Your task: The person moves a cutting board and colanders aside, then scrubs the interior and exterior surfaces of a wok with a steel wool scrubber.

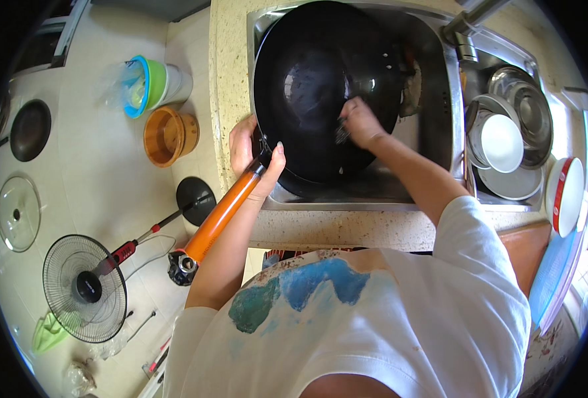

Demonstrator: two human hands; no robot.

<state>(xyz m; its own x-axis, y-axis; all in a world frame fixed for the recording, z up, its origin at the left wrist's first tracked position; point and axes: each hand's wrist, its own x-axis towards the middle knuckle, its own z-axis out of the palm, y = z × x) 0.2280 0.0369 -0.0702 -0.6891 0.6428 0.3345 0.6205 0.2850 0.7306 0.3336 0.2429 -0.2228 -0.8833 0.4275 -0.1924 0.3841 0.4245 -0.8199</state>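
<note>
A large black wok [314, 59] with an orange handle [227, 211] rests tilted in the left basin of a steel sink [324, 205]. My left hand [268, 180] grips the wok where the handle joins the rim, its fingers spread along the outer edge and the thumb over the handle's base. Inside the wok, my right hand [362, 124] presses a metal scourer [342, 133] against the lower right wall; the hand is slightly blurred. Wet highlights and a few pale drops show on the dark surface.
A faucet [468, 37] reaches over the divider. Stacked bowls [502, 143] and steel dishes [527, 107] fill the right basin. Left on the floor stand a wooden bucket [167, 137], a green bin [157, 84] and a fan [86, 288]. The speckled counter [334, 229] borders the sink.
</note>
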